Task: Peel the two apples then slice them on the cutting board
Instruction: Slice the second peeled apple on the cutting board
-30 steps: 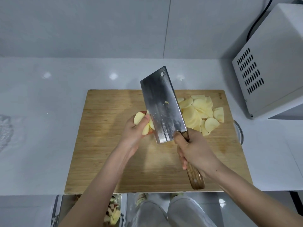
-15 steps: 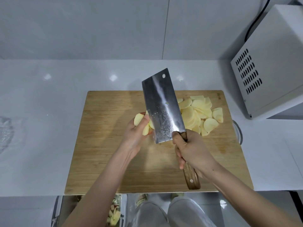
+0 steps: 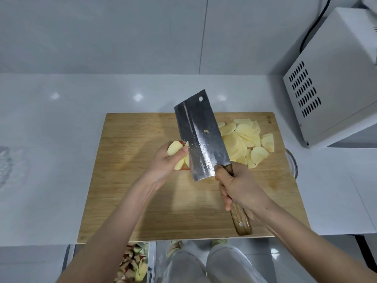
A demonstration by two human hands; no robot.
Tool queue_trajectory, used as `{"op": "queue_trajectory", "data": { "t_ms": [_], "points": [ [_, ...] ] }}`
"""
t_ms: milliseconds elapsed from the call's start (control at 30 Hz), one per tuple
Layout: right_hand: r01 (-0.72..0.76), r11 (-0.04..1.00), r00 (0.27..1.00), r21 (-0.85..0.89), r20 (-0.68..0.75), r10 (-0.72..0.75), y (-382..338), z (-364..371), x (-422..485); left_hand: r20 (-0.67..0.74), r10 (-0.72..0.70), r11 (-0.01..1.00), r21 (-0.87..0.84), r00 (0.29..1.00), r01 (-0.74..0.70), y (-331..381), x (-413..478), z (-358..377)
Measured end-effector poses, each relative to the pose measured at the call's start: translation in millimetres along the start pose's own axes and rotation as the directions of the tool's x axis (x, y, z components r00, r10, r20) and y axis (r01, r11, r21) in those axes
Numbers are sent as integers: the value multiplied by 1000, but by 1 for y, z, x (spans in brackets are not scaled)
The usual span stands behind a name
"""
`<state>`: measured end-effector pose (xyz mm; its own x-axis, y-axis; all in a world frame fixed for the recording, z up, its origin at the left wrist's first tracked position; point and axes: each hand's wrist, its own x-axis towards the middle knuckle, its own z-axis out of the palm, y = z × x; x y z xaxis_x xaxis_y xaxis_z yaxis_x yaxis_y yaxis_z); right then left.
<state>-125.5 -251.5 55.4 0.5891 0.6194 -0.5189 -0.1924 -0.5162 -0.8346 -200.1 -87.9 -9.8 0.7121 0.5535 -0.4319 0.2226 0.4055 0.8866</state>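
My left hand is gripping the partly peeled apple piece above the cutting board, the cleaver blade is lying against it, my right hand is clamping the wooden handle, and the slices are lying piled at the board's far right.

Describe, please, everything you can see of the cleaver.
The cleaver has a broad rectangular steel blade, wet-speckled, with a hole near its far corner and an apple scrap stuck on its face. Its brown wooden handle shows a rivet. The right hand grips the handle behind the blade, holding it tilted over the cutting board, flat side toward the camera. Its left edge meets the apple piece held in the left hand.
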Motion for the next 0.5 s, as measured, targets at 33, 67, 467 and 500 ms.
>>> {"op": "queue_trajectory", "data": {
  "t_ms": [33, 67, 467, 500],
  "points": [
    [15, 1000, 1000, 2, -12, -15, 1, 2, 0, -17, 10, 999, -36, 1000, -10, 1, 0, 3],
    [25, 1000, 1000, 0, -19, -25, 1, 4, 1, -36, 13, 997, -71, 999, -15, 0, -1, 6],
    [-99, 976, 994, 195, 75, 86, -16, -4, -3, 359, -52, 669, -681, 932, 299, -2, -6, -14],
    [-118, 971, 990, 206, 95, 101, -18, -4, -4, 412, -18, 618, -712, 911, 334, -5, -8, -11]
  ]
}}
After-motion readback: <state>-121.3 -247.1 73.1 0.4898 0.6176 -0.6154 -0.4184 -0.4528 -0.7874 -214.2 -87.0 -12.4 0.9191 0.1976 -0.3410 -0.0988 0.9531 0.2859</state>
